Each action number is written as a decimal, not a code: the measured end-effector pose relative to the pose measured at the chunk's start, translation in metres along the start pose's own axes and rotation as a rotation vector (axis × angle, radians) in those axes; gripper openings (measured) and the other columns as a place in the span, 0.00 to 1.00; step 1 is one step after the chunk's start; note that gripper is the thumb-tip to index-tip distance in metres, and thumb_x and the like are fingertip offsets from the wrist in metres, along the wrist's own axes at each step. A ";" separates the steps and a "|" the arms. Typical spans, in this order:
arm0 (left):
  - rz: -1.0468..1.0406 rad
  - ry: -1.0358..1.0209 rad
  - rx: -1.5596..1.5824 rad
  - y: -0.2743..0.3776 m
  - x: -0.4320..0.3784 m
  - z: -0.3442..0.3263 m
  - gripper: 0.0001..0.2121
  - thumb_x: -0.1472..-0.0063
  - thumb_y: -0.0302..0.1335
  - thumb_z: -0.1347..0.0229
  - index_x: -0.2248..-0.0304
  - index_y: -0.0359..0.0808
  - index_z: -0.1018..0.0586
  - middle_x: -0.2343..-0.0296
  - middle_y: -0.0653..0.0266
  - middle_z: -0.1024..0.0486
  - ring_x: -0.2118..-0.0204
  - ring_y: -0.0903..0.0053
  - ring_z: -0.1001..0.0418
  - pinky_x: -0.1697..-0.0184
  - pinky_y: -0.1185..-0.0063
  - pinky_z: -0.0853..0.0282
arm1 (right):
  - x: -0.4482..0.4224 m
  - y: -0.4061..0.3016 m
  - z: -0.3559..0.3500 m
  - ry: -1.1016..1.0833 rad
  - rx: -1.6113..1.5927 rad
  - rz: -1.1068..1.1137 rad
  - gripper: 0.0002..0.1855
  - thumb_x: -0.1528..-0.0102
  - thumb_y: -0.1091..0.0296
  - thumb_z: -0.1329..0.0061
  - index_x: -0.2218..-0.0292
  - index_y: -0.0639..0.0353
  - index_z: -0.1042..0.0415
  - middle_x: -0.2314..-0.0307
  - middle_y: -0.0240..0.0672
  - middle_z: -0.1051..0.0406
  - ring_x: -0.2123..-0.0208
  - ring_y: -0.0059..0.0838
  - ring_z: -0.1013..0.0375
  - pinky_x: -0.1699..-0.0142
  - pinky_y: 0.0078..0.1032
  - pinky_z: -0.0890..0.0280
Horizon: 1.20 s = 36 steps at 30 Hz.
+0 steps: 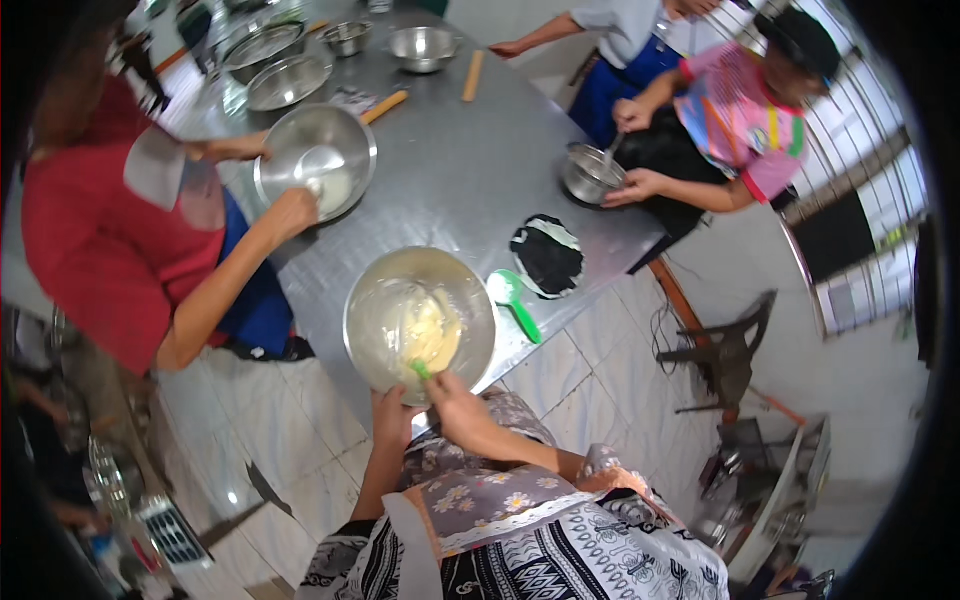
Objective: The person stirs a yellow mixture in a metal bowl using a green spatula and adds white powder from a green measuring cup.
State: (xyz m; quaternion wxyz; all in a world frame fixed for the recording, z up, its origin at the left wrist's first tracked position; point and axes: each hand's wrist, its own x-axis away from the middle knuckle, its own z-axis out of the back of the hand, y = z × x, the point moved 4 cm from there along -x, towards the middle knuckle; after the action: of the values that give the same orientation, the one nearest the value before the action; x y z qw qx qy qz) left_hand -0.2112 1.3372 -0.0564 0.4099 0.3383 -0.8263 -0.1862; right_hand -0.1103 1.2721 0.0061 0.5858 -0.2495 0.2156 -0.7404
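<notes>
Before me a large stainless steel mixing bowl (375, 300) rests at the near corner of a metal table (450, 172). My left hand (394, 420) grips its near rim. Inside lies a pale yellow, creamy mixture (433, 330), with smears of it up the wall. A green utensil (420, 367) dips into the mixture, its handle held in my right hand (457, 409); its working end is mostly hidden. Just right of the bowl lies a green-handled spoon or scoop (517, 304) with a pale head. A round black-and-white cloth item (549, 256) sits beyond it.
At left, a person in red (112, 225) works in a steel bowl (352, 150). Across the right side, a person in pink (750, 127) stirs a small steel bowl (585, 180). Farther back are steel bowls (424, 49) and wooden rolling pins (472, 75). A dark chair (724, 352) stands right.
</notes>
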 end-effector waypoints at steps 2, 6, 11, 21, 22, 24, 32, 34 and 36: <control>0.069 0.029 -0.072 -0.005 -0.005 0.000 0.22 0.48 0.17 0.58 0.51 0.29 0.39 0.58 0.52 0.33 0.57 0.61 0.30 0.60 0.59 0.29 | -0.001 -0.004 -0.008 0.004 -0.033 0.057 0.18 0.53 0.77 0.60 0.57 0.67 0.37 0.64 0.48 0.39 0.64 0.48 0.34 0.60 0.35 0.37; -0.001 0.041 -0.130 -0.007 -0.007 0.004 0.22 0.47 0.17 0.58 0.50 0.32 0.42 0.58 0.53 0.34 0.58 0.62 0.30 0.63 0.66 0.25 | -0.015 0.012 0.015 -0.071 -0.519 -0.402 0.12 0.55 0.79 0.59 0.65 0.65 0.35 0.69 0.49 0.36 0.65 0.50 0.34 0.61 0.38 0.37; -0.023 0.031 -0.316 -0.010 -0.007 -0.002 0.30 0.51 0.14 0.62 0.46 0.35 0.50 0.51 0.53 0.42 0.52 0.64 0.36 0.54 0.71 0.31 | -0.026 0.052 0.069 0.403 -0.148 0.091 0.18 0.60 0.88 0.60 0.65 0.68 0.30 0.71 0.47 0.34 0.69 0.47 0.31 0.65 0.32 0.34; -0.317 -0.028 -0.453 -0.006 -0.012 -0.016 0.36 0.55 0.10 0.64 0.43 0.31 0.59 0.48 0.51 0.47 0.44 0.69 0.48 0.41 0.78 0.57 | -0.011 0.077 0.015 0.275 -0.411 -0.165 0.12 0.50 0.81 0.57 0.63 0.64 0.28 0.77 0.42 0.30 0.77 0.34 0.30 0.70 0.26 0.36; -0.317 -0.014 -0.458 -0.006 -0.012 -0.016 0.37 0.55 0.10 0.64 0.43 0.31 0.59 0.48 0.51 0.47 0.44 0.69 0.48 0.42 0.78 0.55 | -0.009 0.091 0.004 0.159 -0.764 -0.497 0.11 0.46 0.77 0.57 0.61 0.66 0.29 0.82 0.35 0.31 0.82 0.21 0.34 0.74 0.18 0.39; -0.330 -0.004 -0.452 -0.002 -0.011 -0.020 0.37 0.55 0.10 0.64 0.43 0.31 0.60 0.48 0.51 0.47 0.44 0.68 0.48 0.42 0.78 0.54 | -0.011 0.095 0.010 0.173 -0.940 -0.531 0.11 0.46 0.76 0.57 0.61 0.67 0.29 0.83 0.32 0.32 0.83 0.18 0.36 0.75 0.17 0.40; -0.117 0.026 -0.265 -0.006 -0.019 -0.003 0.31 0.48 0.13 0.64 0.45 0.38 0.56 0.52 0.47 0.43 0.55 0.60 0.32 0.68 0.70 0.23 | -0.027 0.053 0.113 0.277 -1.140 -0.364 0.11 0.45 0.74 0.57 0.60 0.70 0.30 0.81 0.32 0.31 0.83 0.18 0.36 0.75 0.16 0.39; -0.106 0.037 -0.224 0.000 -0.015 -0.011 0.25 0.46 0.13 0.64 0.47 0.32 0.49 0.54 0.47 0.39 0.58 0.58 0.30 0.66 0.66 0.24 | -0.026 0.044 0.139 0.309 -1.096 -0.286 0.12 0.45 0.74 0.57 0.60 0.69 0.30 0.82 0.32 0.32 0.83 0.18 0.36 0.76 0.15 0.41; -0.090 -0.004 -0.215 -0.004 -0.019 -0.007 0.27 0.47 0.14 0.64 0.46 0.36 0.52 0.53 0.47 0.41 0.57 0.59 0.30 0.67 0.69 0.23 | -0.024 0.035 0.161 0.336 -1.060 -0.241 0.12 0.45 0.74 0.57 0.60 0.69 0.30 0.82 0.32 0.32 0.83 0.18 0.36 0.76 0.15 0.41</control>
State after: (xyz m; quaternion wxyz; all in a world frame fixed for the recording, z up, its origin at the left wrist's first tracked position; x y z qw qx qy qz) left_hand -0.1961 1.3476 -0.0651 0.4333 0.3287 -0.7864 -0.2929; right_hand 0.0205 1.2835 0.1076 0.2495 -0.4110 0.6181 -0.6219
